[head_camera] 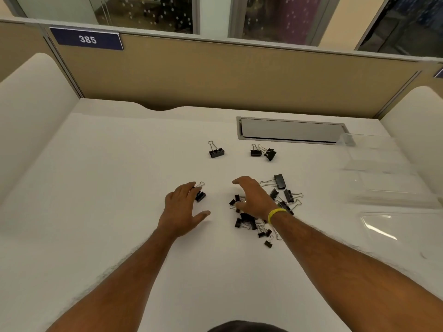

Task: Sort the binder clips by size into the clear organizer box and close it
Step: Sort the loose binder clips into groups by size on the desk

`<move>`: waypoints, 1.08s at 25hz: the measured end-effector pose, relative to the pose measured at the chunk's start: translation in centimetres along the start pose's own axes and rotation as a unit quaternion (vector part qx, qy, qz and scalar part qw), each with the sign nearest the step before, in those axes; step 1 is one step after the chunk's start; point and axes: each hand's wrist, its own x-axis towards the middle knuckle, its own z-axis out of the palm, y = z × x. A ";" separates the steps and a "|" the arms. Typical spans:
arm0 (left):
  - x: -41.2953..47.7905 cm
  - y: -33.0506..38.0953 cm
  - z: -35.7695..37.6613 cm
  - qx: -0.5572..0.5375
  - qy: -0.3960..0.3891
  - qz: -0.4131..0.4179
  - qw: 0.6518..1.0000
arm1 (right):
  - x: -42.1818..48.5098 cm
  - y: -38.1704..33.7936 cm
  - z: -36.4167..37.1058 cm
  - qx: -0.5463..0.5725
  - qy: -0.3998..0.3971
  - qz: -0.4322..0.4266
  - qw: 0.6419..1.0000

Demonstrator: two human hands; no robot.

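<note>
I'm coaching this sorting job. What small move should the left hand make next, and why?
Probably pinch the clip at the left hand's fingertips and lift it toward the clear organizer box at the desk's right. The fingers sit against that clip, and the box looks open.

binder clips [280,181]: matt black bodies, shiny wire handles | organizer box [383,168]: clear glossy plastic | desk [119,188]: smooth matt white | wristband [275,213]: yellow, looked rubbery
</note>
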 end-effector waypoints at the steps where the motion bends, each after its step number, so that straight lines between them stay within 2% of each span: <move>1: -0.1 0.7 0.2 0.007 -0.004 0.011 1.000 | -0.8 0.7 -0.3 -0.004 0.004 0.007 1.000; 9: -0.9 5.3 2.4 0.047 -0.093 0.023 0.994 | -5.1 4.1 -0.8 -0.033 -0.002 0.041 0.999; 15: -0.3 7.5 2.8 0.026 -0.079 0.006 0.997 | -3.9 3.3 -0.9 -0.050 0.011 0.003 0.999; 23: 3.3 8.9 3.8 -0.038 -0.123 -0.038 0.991 | 0.4 2.5 -0.7 -0.054 -0.047 -0.017 0.997; 27: 4.1 9.2 4.4 -0.051 -0.117 -0.062 0.990 | 2.0 2.2 -0.2 -0.068 -0.077 -0.035 0.994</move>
